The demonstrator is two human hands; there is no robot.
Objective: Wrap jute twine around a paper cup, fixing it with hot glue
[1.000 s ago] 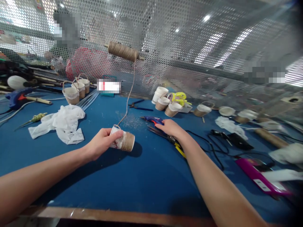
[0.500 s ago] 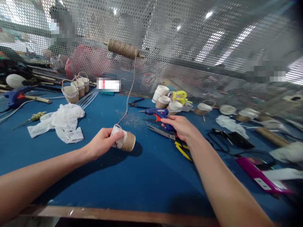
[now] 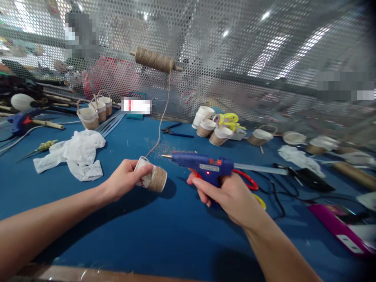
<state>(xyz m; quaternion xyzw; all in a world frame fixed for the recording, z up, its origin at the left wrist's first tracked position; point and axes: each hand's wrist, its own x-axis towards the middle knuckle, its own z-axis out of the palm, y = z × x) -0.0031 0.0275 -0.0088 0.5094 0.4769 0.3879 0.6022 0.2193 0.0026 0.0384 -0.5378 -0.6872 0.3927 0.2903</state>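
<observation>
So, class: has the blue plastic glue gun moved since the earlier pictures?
Yes. The blue plastic glue gun has been lifted off the blue table in the right hand, its nozzle nearer the twine-wrapped paper cup.

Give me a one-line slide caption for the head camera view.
Left hand holds a twine-wrapped paper cup on the blue table while right hand aims a blue glue gun toward it.

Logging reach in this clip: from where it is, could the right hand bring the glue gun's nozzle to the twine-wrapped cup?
Probably yes. The right hand grips the glue gun, nozzle aimed at the cup held in the left hand; only bare blue table lies between them.
</observation>
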